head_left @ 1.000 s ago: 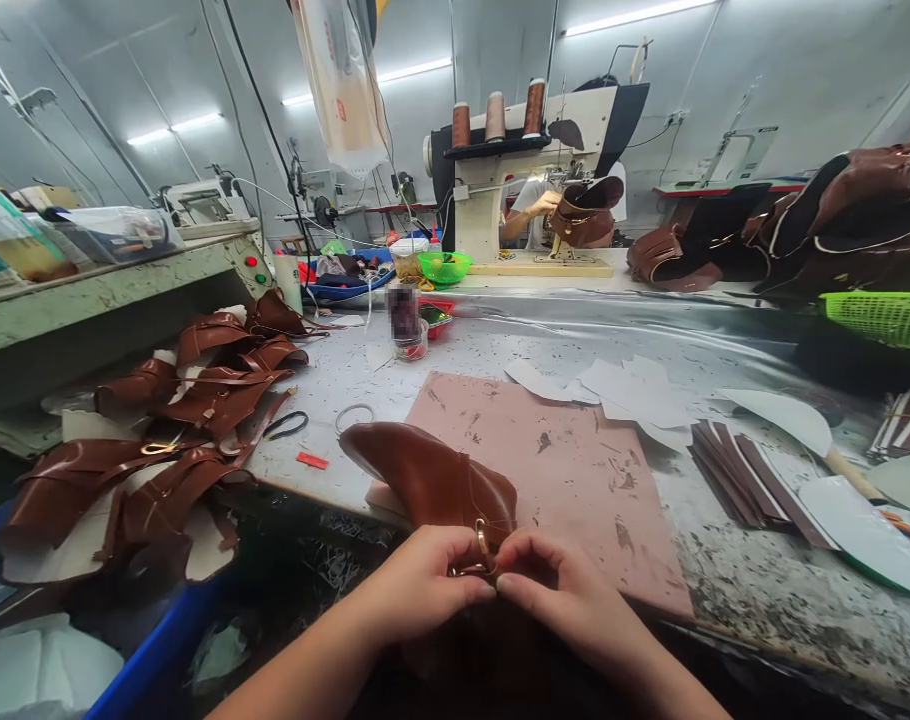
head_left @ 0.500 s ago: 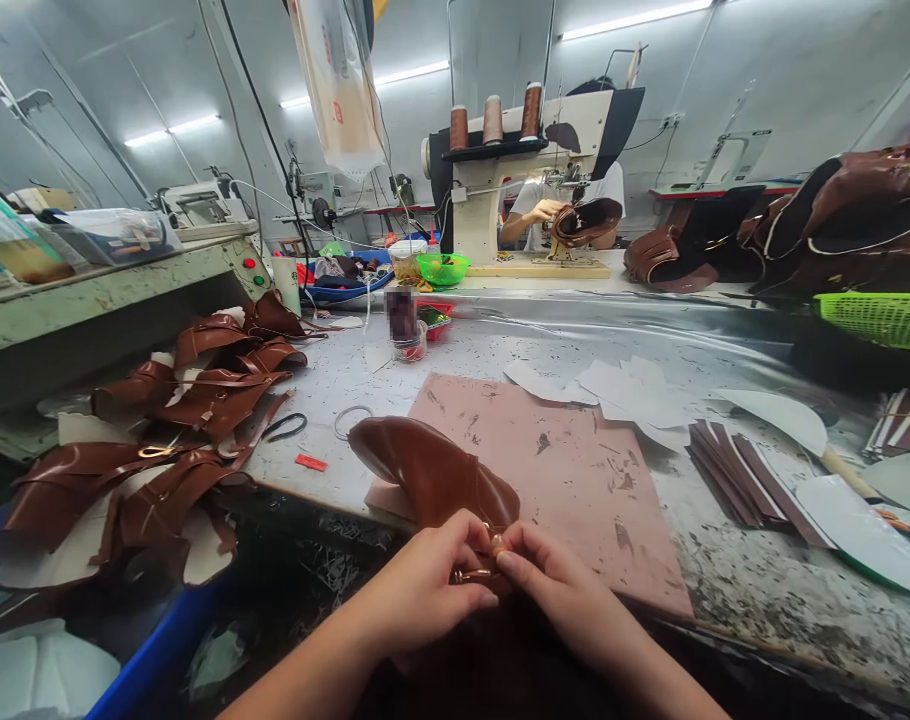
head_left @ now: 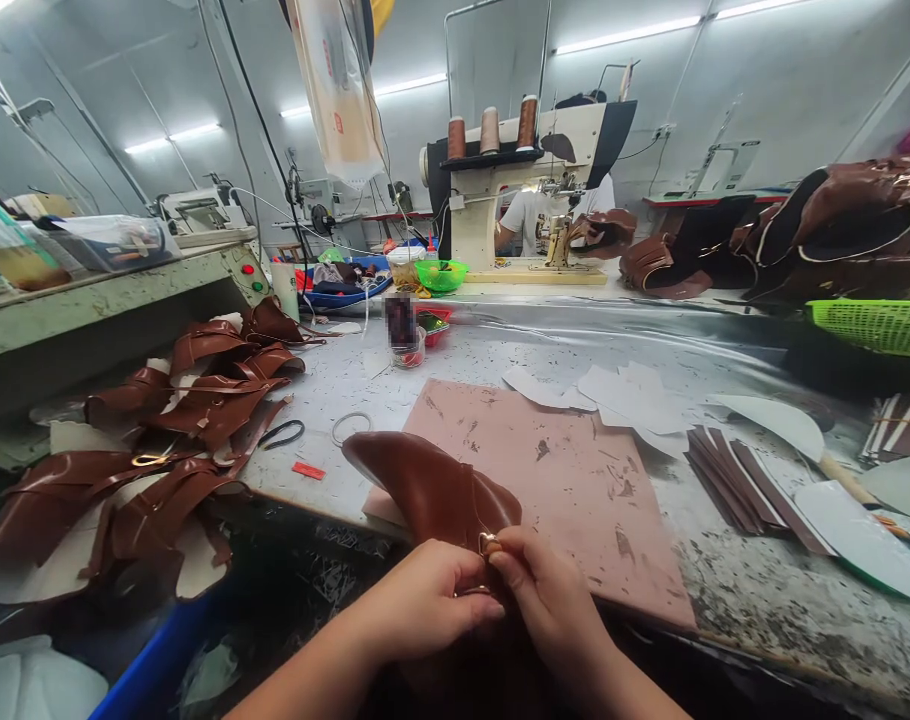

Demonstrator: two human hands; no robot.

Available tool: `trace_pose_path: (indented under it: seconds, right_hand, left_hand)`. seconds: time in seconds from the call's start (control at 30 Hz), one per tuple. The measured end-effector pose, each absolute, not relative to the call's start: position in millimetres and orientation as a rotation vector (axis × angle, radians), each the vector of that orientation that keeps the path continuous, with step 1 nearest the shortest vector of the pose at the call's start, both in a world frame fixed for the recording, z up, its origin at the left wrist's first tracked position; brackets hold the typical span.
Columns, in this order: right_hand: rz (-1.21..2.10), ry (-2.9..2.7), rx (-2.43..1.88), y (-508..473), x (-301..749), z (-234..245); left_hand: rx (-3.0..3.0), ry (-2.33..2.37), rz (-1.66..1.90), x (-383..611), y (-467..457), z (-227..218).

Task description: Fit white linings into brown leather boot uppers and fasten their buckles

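Observation:
A glossy brown leather shoe upper [head_left: 425, 485] rests partly on the pinkish cutting mat [head_left: 567, 480] and hangs over the bench's front edge. My left hand [head_left: 432, 600] is closed at its near end, with a metallic bit between thumb and fingers; what exactly it grips is partly hidden. Beside it, my right hand [head_left: 549, 595] pinches a small gold buckle [head_left: 488, 544] at the side of the upper. The two hands are close together, their fingertips nearly meeting. Below them the upper is dark and hard to make out.
Brown leather uppers [head_left: 132, 490] are heaped at left above a blue bin [head_left: 151, 655]. Paper pieces [head_left: 627, 400] and dark strips [head_left: 732, 480] lie to the right. A black-handled loop [head_left: 282, 433] and red scrap [head_left: 309, 470] are near the mat. Behind stands a sewing machine [head_left: 477, 225], with a person there.
My right hand has turned and shifted slightly, so the gold buckle now shows above its fingertips. My left hand has moved a little lower. The person behind has moved the brown piece rightward.

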State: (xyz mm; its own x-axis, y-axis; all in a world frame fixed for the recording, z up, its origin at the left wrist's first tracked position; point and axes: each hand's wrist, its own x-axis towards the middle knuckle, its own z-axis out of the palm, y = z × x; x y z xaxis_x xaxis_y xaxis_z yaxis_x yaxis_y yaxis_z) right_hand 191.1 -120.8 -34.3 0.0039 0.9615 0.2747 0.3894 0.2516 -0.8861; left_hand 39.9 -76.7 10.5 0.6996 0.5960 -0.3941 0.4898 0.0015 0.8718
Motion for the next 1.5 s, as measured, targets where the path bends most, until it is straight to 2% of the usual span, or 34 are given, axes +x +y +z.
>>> trace_pose_path:
  seconds: [0.17, 0.3, 0.4, 0.63, 0.87, 0.93, 1.1, 1.17, 1.33, 1.5]
  right_hand:
    - [0.799, -1.508, -1.276, -118, 189, -34]
    - [1.223, -1.351, -1.141, -116, 207, -25]
    - [1.441, -1.492, -1.044, -118, 219, -14]
    - [1.085, -1.755, -1.283, -128, 212, -6]
    - [1.284, -1.631, -1.261, -118, 210, -3]
    - [1.177, -1.606, -1.319, -117, 201, -10]
    - [0.657, -1.735, -1.321, -119, 186, -31]
    - [0.591, -1.767, -1.297, -114, 189, -30]
    - [0.835, -1.773, -1.394, -71, 211, -17]
    - [1.160, -2.059, -1.246, -43, 219, 8]
  left_hand:
    - [1.656, 0.856, 0.129, 41, -75, 11]
    - [1.402, 0.874, 0.246, 40, -75, 6]
    - [1.277, 0.936, 0.325, 40, -75, 1]
    - [1.296, 0.907, 0.322, 41, -73, 4]
    - [1.560, 1.028, 0.295, 42, -83, 13]
    - [1.637, 0.983, 0.302, 43, -84, 12]
    - [1.693, 0.945, 0.311, 42, -82, 7]
    - [1.760, 0.971, 0.252, 41, -86, 4]
    - [2.332, 0.904, 0.184, 37, -97, 9]
    - [2.920, 1.137, 0.601, 14, -58, 46]
